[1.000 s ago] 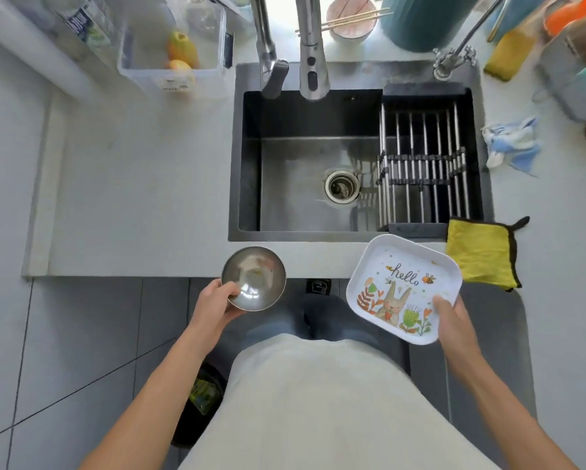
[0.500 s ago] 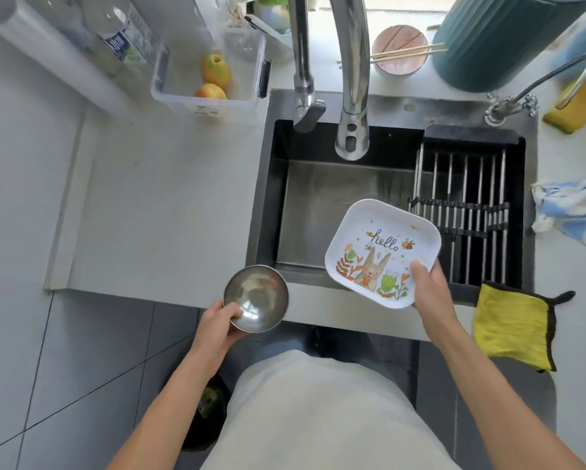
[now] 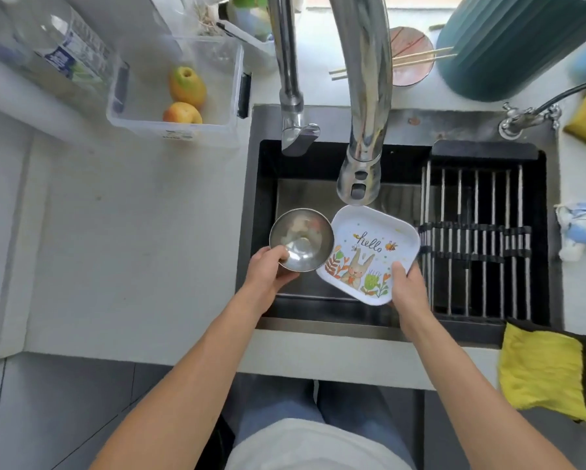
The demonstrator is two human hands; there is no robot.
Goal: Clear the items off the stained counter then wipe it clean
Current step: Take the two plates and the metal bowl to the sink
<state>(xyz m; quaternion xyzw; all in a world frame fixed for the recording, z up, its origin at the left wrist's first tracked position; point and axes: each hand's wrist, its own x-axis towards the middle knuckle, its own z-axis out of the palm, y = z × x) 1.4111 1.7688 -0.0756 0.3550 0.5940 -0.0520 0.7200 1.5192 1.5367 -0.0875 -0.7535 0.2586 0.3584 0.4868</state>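
My left hand grips the near rim of a small steel bowl, held over the left part of the dark sink. My right hand holds a white square plate with a rabbit and "hello" print by its near right corner, tilted over the sink below the tap. Bowl and plate sit side by side, almost touching. The pale counter stretches to the left of the sink with faint marks on it. A yellow cloth hangs over the counter edge at the right.
A clear tub with two fruits and a plastic bottle stand at the back left. A drying rack spans the sink's right side. A pink bowl with chopsticks, a teal container and a blue-white rag lie behind and right.
Both hands moved forward over the sink: the steel bowl went from in front of the counter edge to above the basin, and the plate shifted left beside it.
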